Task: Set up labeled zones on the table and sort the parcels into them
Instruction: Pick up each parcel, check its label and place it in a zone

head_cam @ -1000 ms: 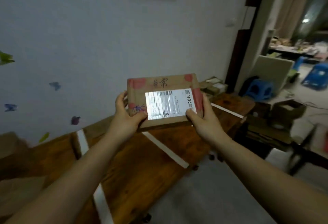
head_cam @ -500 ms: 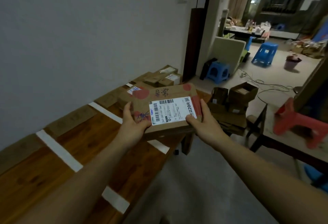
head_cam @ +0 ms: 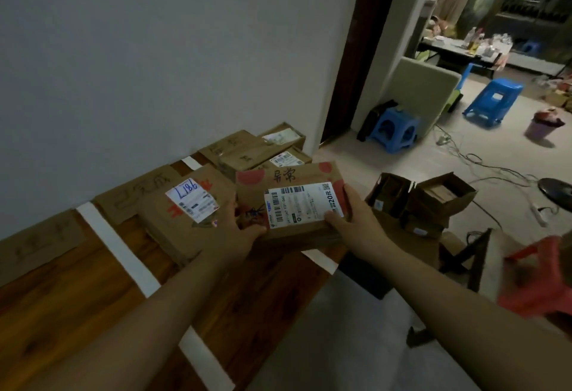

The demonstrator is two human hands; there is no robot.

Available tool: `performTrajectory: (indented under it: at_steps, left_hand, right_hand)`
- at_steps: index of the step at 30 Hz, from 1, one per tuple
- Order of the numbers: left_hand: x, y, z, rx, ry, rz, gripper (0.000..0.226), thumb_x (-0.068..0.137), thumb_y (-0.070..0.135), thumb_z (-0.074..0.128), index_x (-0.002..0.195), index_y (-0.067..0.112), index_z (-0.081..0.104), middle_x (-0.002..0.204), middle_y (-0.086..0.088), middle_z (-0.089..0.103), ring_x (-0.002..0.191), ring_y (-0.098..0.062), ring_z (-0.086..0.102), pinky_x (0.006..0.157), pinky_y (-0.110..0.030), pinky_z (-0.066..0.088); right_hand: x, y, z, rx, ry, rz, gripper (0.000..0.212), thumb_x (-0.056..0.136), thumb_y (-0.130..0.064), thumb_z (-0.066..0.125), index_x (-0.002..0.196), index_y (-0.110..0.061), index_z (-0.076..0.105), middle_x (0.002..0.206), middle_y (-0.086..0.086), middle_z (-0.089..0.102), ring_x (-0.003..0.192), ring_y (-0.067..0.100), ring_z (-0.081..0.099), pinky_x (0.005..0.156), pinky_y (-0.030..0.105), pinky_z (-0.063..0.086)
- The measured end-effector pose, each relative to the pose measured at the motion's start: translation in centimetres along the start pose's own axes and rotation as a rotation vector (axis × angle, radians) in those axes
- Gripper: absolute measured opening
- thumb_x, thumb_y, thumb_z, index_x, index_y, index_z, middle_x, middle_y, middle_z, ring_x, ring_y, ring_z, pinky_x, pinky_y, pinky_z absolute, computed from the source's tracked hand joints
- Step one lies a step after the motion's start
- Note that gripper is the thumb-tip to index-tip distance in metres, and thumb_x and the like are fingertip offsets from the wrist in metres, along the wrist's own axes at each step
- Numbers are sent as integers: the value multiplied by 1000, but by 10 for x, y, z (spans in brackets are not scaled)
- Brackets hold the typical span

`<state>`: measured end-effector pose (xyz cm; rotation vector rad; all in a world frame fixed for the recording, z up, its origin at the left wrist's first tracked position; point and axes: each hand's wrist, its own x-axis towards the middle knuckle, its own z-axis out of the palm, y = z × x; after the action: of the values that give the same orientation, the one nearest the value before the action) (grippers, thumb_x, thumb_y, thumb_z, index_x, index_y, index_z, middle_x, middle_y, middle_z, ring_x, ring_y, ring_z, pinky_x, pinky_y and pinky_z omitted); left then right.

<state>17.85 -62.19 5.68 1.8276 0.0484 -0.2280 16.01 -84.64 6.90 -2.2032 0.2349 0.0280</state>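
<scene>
I hold a flat cardboard parcel (head_cam: 294, 178) with red marks, handwriting and a white shipping label, above the wooden table (head_cam: 62, 304). My left hand (head_cam: 238, 229) grips its left edge, my right hand (head_cam: 349, 217) its right edge. White tape strips (head_cam: 114, 245) divide the table into zones, each with a handwritten cardboard sign (head_cam: 136, 192) against the wall. Below the held parcel, to its left, another parcel (head_cam: 173, 223) with a label marked in blue lies in the middle zone. Several parcels (head_cam: 247, 152) are stacked in the far zone.
Right of the table, open cardboard boxes (head_cam: 433, 198) sit on the floor. A red stool (head_cam: 532, 282) stands on a dark side table (head_cam: 473, 254) at the right. Blue stools (head_cam: 393, 130), cables and a purple bucket (head_cam: 541, 127) are farther back.
My view has swung right along the table. The parcel in both hands has travelled from the left zones to above the middle zone, close to the far stack.
</scene>
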Motion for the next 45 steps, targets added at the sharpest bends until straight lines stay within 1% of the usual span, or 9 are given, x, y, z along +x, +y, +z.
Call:
performTrajectory:
  at_steps: [3, 6, 13, 18, 22, 28, 33, 39, 45]
  left_hand:
    - [25, -2, 18, -99, 49, -54, 81, 88, 1, 60, 150, 25, 13, 129, 5, 45, 114, -8, 44, 88, -18, 40]
    - [46, -2, 38, -162, 143, -114, 87, 86, 0, 61, 150, 32, 10, 114, 13, 57, 109, -12, 56, 93, -32, 47]
    - [71, 16, 122, -277, 462, -247, 86, 85, 4, 63, 149, 28, 10, 142, -5, 45, 123, -21, 51, 104, -44, 43]
    - [77, 14, 179, -186, 577, -303, 84, 82, 8, 68, 147, 30, 18, 145, -4, 35, 125, -23, 47, 64, -16, 52]
    - [78, 8, 209, -172, 544, -305, 81, 80, 9, 70, 143, 32, 26, 140, -4, 39, 122, -22, 48, 93, -40, 51]
    - [93, 12, 247, -118, 460, -284, 73, 85, -6, 58, 145, 20, 25, 112, 14, 48, 109, -10, 49, 94, -29, 46]
    - [108, -9, 280, 49, 468, -289, 64, 91, 13, 59, 146, 21, 26, 139, 3, 45, 121, -11, 46, 104, -32, 42]
    - [133, -34, 295, 356, 430, -310, 97, 88, 23, 64, 149, 32, -11, 160, 2, 4, 144, -18, 19, 117, -37, 23]
    - [153, -7, 254, 674, 290, -536, 100, 83, 58, 58, 148, 37, -15, 158, 1, -20, 145, -27, -16, 117, -49, 3]
  right_hand:
    - [54, 12, -1, -46, -56, -49, 52, 93, -21, 61, 137, -28, 36, 119, -8, 58, 113, 12, 59, 84, 26, 55]
    - [107, 27, -5, -78, -148, -121, 58, 91, -28, 63, 141, -29, 34, 128, -5, 57, 119, 16, 57, 92, 32, 52]
    - [200, 71, -40, -138, -386, -272, 78, 85, -46, 63, 150, -36, 21, 132, -5, 50, 117, 15, 54, 87, 28, 51]
    - [233, 111, -67, -126, -511, -284, 78, 74, -63, 55, 143, -52, 21, 134, -3, 49, 116, 17, 54, 97, 48, 50]
    - [235, 133, -84, -127, -543, -277, 70, 82, -52, 59, 141, -53, 21, 135, -5, 48, 119, 15, 51, 103, 48, 45]
    - [243, 171, -95, -158, -610, -301, 72, 82, -58, 57, 142, -57, 18, 143, -7, 44, 131, 17, 42, 108, 48, 39]
    - [263, 204, -106, -265, -646, -279, 71, 92, -52, 53, 151, -41, 14, 151, 5, 25, 136, 27, 34, 110, 40, 31]
    - [295, 207, -97, -302, -677, -346, 70, 93, -58, 45, 151, -40, 11, 153, 6, 15, 138, 30, 30, 114, 45, 31]
    - [321, 161, -94, -610, -668, -405, 78, 86, -72, 41, 151, -41, 12, 162, 7, -6, 147, 34, -6, 118, 55, 7]
